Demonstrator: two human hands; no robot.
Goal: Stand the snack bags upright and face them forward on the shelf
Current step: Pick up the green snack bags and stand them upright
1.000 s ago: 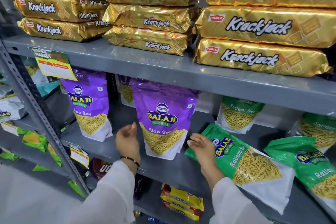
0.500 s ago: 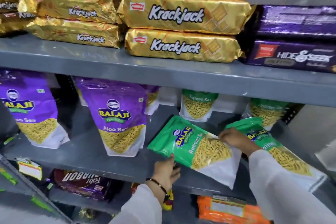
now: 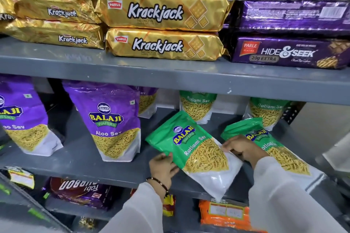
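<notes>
Currently a green Ratlami Sev bag (image 3: 197,149) is found lying flat on the middle shelf (image 3: 79,164), face up, its long axis slanted from the sealed top at the back left to the white base at the front right, where the base overhangs the shelf edge. It is bracketed by both hands: the left hand (image 3: 163,168) is closed on the bag's lower left edge, thumb over the film and fingers apparently beneath, while the right hand (image 3: 241,148) is laid on the right edge with fingers curled; whether that edge is truly pinched cannot be told. Neither hand is clearly nearer, since one is set at each side. To stand the bag, it is judged that the top must be swung up and the base pulled back and squared to the front.

A second green bag (image 3: 272,149) is seen lying flat just to the right, partly under the right wrist. Two more green bags (image 3: 197,106) are counted upright at the back, making four. Two purple Aloo Sev bags (image 3: 111,121) are stood upright and facing forward at the front left, with a third glimpsed behind.
</notes>
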